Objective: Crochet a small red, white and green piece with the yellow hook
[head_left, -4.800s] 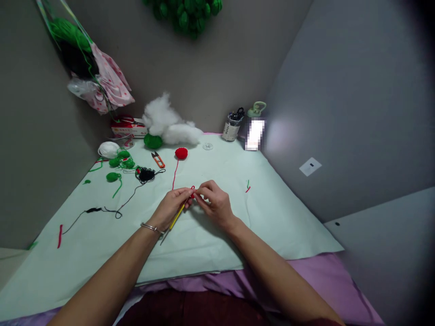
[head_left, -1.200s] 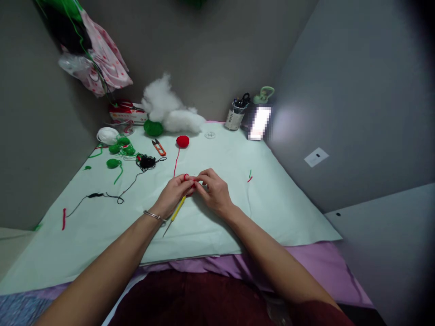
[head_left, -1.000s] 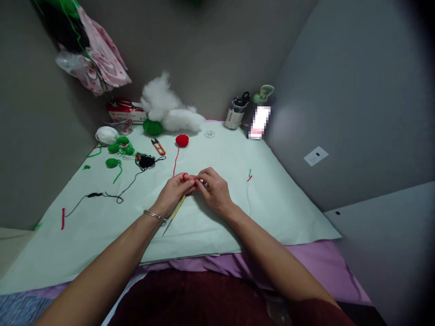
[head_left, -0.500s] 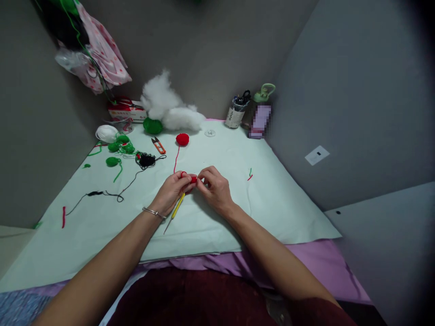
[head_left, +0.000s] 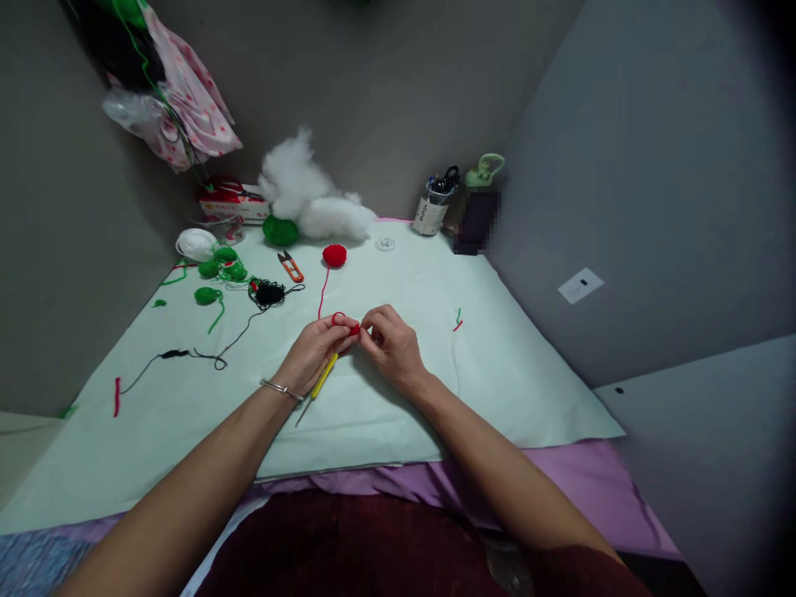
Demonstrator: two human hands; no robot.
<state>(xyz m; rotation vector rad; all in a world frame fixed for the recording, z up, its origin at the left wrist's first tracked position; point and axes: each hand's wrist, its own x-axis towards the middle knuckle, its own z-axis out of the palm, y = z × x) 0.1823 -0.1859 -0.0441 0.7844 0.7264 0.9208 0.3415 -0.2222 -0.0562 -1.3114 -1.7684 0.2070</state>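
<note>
The red yarn piece [head_left: 354, 329] sits pinched between the fingertips of both hands over the middle of the pale green sheet [head_left: 497, 373], its strand running back to a red yarn ball [head_left: 334, 254]. The left hand [head_left: 314, 352], curled, also grips a yellow crochet hook [head_left: 323, 377] slanting down toward the wrist, while the right hand [head_left: 391, 348] is bent inward, fingers pressed onto the piece. Orange snips [head_left: 289, 267], black thread [head_left: 269, 294], green yarn bits [head_left: 217, 269] and white stuffing [head_left: 308, 199] lie well apart behind

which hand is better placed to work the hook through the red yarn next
Left, probably. The left hand already grips the yellow crochet hook, its tip at the small red piece. The right hand only pinches that piece, so it looks better suited to steadying it.
</note>
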